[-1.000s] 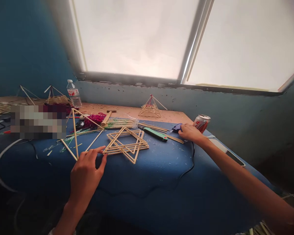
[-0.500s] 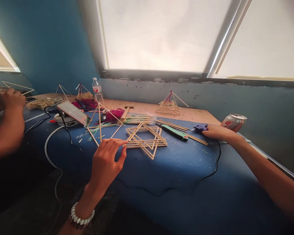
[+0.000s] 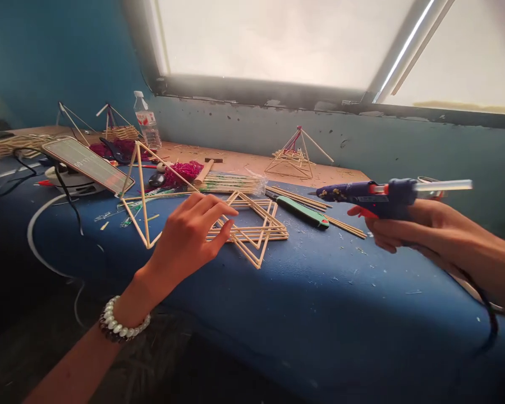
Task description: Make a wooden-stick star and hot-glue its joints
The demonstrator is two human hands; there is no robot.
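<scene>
Presently, I read two hands through the head camera. Left hand (image 3: 193, 227): forearm extended from the near left, palm down, fingers loosely bent, thumb and index finger parted. It is open over the left end of the star (image 3: 258, 230); I cannot tell whether a fingertip touches the sticks there. Right hand (image 3: 412, 224): forearm entering from the right, fingers wrapped around the handle of the glue gun (image 3: 364, 193). I have the gun raised above the table (image 3: 256, 314), roughly level, nozzle to the left. One glue stick (image 3: 446, 186) projects from its rear.

Item count: one star, lying flat at the centre of the table, between the hands; one upright frame (image 3: 142, 196), just left of the left hand; one cutter (image 3: 303, 212), near the star on its right, with several loose sticks (image 3: 347, 226) beside it; one pack (image 3: 231, 183) of sticks, beyond the star; one hammer (image 3: 204, 173), left of the pack; one bottle (image 3: 145, 120), far left; one phone (image 3: 88, 163), tilted, on the left; one pyramid (image 3: 297, 154), far, on the board (image 3: 347, 171). I count two bead strands on the left wrist, one white, one dark.
</scene>
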